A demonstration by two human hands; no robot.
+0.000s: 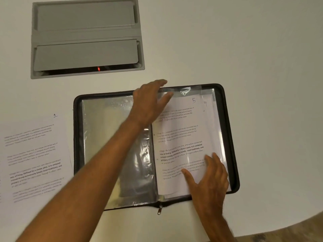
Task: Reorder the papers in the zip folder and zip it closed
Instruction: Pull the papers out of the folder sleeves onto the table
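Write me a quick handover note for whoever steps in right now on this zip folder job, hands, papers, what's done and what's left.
Left hand: fingers straight, reaching over the top edge of the plastic sleeve on the right half of the zip folder.
Right hand: flat, pressing the lower part of the page marked 5.
The folder lies open on the white table. The page marked 4 peeks out behind page 5. The page marked 1 lies out on the table, left of the folder.
Done: folder open, page 1 out.
Left: put the pages in order, then pull the zipper tab, at the near edge, shut.
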